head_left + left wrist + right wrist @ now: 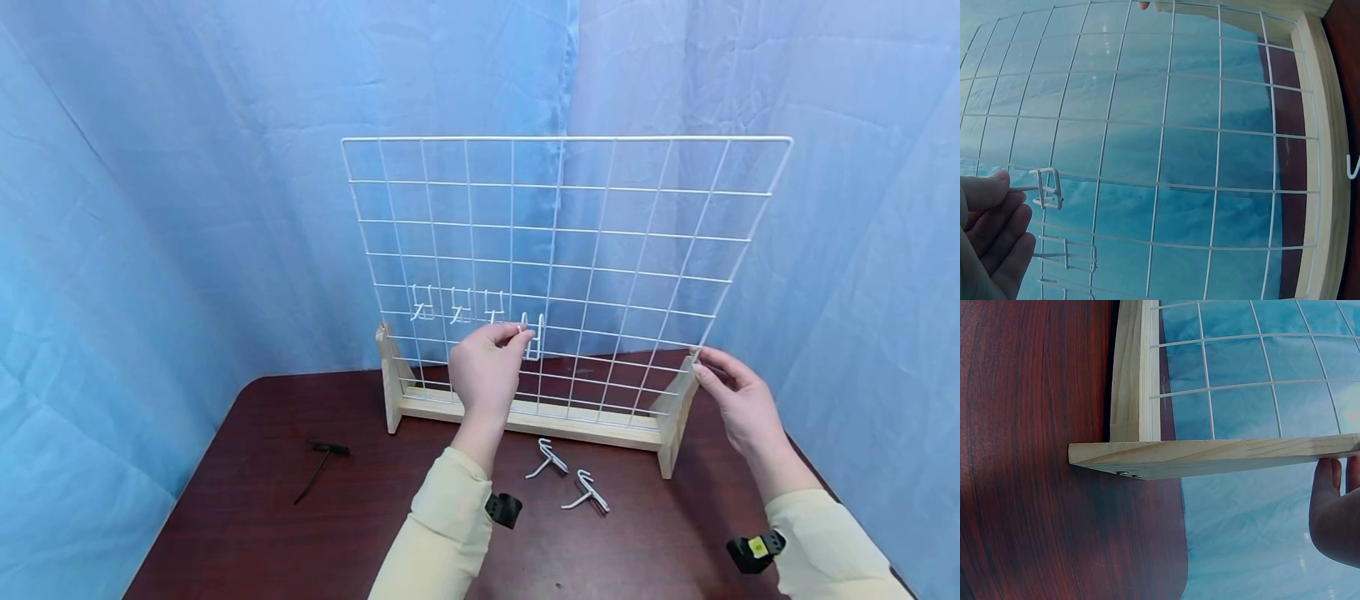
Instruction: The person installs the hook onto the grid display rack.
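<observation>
A white wire grid panel [577, 250] stands in a wooden base [540, 421]. My left hand [487, 371] pinches the prong of a white wire hook [534, 342] between thumb and fingers, the hook's frame right by the grid wires. In the left wrist view, that hook [1049, 189] sits at the fingertips of the left hand [991, 231]. Whether it catches the wire I cannot tell. To its left, several hooks [422, 304] hang in a row on the grid. My right hand [738, 404] holds the top of the wooden side support [678, 412], thumb on the near side.
Two loose white hooks, a nearer hook [588, 493] and a farther hook [549, 460], lie on the dark red table [247, 500] before the base. A black T-handled tool [322, 467] lies at the left. Blue curtains [225, 208] hang behind and at both sides.
</observation>
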Available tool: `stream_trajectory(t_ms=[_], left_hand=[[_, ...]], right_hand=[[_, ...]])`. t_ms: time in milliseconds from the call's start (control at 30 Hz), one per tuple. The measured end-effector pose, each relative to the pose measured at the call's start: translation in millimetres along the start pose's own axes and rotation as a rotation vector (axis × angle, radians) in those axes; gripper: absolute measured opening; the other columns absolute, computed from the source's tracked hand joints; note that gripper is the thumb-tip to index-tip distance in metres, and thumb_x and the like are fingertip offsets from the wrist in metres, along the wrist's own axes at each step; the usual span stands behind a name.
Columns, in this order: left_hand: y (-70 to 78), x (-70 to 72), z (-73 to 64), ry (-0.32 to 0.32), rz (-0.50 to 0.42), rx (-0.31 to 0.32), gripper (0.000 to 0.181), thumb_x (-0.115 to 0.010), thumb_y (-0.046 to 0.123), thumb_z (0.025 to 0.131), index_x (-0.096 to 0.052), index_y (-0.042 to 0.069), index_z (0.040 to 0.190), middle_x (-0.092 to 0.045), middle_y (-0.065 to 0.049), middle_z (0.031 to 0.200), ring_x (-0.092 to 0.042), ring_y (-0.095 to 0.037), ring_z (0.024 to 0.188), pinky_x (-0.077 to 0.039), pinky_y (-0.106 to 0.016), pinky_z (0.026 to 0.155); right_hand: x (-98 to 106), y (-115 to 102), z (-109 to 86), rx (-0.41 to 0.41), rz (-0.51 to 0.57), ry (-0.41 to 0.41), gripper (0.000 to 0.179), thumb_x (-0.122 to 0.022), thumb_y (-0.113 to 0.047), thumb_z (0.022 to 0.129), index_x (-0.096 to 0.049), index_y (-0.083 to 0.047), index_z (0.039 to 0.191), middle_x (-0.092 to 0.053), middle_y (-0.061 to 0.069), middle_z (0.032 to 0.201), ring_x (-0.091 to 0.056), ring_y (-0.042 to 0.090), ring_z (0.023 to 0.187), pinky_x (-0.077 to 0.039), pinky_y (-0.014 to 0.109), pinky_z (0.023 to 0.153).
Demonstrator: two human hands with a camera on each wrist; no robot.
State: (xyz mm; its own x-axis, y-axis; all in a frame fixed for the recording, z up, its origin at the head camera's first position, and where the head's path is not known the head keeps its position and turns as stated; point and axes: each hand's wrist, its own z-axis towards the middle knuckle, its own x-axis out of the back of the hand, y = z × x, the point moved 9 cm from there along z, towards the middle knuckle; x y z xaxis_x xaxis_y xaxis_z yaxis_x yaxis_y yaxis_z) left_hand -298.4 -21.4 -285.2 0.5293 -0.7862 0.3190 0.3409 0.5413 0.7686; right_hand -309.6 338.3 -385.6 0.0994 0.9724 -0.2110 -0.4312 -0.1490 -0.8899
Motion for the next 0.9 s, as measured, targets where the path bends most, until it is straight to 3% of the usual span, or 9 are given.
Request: stream_trajectory(t_ms=[467, 633, 900], left_hand=[[12.2, -2.8, 18.7, 0.064, 0.012, -0.037, 0.011, -0.082, 0.025, 0.081, -0.082, 0.017, 0.089, -0.076, 0.005, 0.084, -0.071, -0.01, 0.076, -0.049, -0.027, 0.058], [16.6, -3.0, 21.6, 0.1, 0.001, -0.077, 0.009, -0.082, 0.02, 0.081, -0.082, 0.015, 0.088, -0.076, 0.004, 0.085, -0.072, -0.011, 0.077, -0.05, -0.026, 0.059], [15.2, -11.7, 23.5, 0.102, 0.093, -0.083, 0.009, -0.081, 0.026, 0.082, -0.082, 0.021, 0.09, -0.076, 0.007, 0.087, -0.071, -0.01, 0.079, -0.05, -0.028, 0.058]], right_hand=[[2, 2, -0.5, -0.013, -0.003, 0.0, 0.034, -0.057, 0.011, 0.094, -0.074, -0.009, 0.115, -0.071, -0.01, 0.102, -0.061, 0.002, 0.095, -0.048, 0.01, 0.081], [1, 3, -0.2, -0.023, -0.02, 0.003, 0.033, -0.058, 0.009, 0.094, -0.074, -0.01, 0.116, -0.071, -0.011, 0.102, -0.061, 0.001, 0.095, -0.048, 0.01, 0.081], [2, 2, 0.0, -0.018, -0.043, 0.007, 0.032, -0.059, 0.007, 0.095, -0.075, -0.013, 0.114, -0.07, -0.012, 0.102, -0.06, 0.0, 0.096, -0.047, 0.009, 0.08]])
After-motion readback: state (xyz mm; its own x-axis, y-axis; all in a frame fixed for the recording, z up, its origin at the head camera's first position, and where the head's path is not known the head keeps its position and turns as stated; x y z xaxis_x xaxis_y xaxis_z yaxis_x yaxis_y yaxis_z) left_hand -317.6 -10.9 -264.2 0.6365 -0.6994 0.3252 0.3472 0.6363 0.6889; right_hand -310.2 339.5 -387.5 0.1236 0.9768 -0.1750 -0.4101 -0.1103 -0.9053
